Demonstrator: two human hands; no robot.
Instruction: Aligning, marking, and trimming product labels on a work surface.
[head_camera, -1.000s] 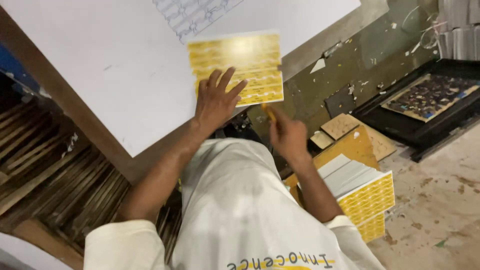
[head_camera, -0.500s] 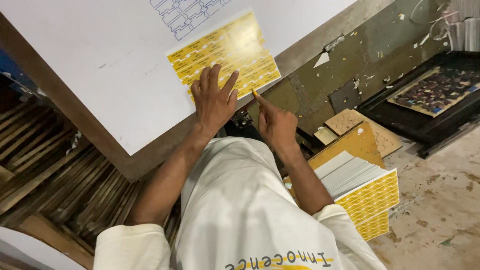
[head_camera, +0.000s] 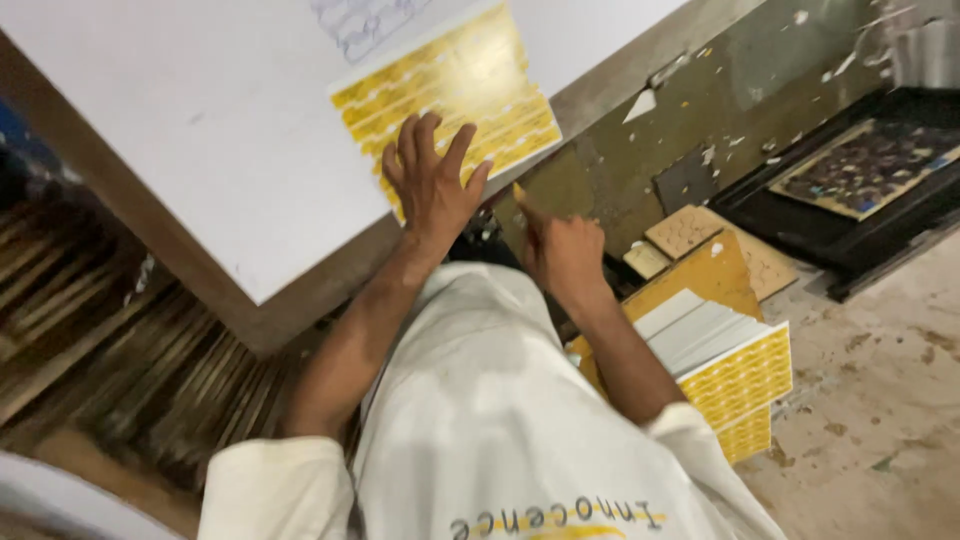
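Observation:
A yellow patterned sheet (head_camera: 470, 90) lies on the white tabletop (head_camera: 200, 130), reaching to its near edge. My left hand (head_camera: 432, 185) rests flat on the sheet's lower part with the fingers spread. My right hand (head_camera: 565, 255) hovers just off the table's edge, below the sheet's right corner. Its fingers are curled around a small yellow piece (head_camera: 519, 192) that sticks up from the fist. What that piece is cannot be made out. My white shirt fills the lower middle of the view.
A stack of white and yellow patterned sheets (head_camera: 735, 375) stands on the floor to my right. Behind it lie pale cut-out boards (head_camera: 690, 230) and a black tray (head_camera: 850, 215) holding a dark printed sheet (head_camera: 865, 165). Wooden slats (head_camera: 90, 330) fill the space at the left.
The yellow sheet has turned and slid along the tabletop under my left hand. My right hand has moved closer to the table's edge. The view has shifted.

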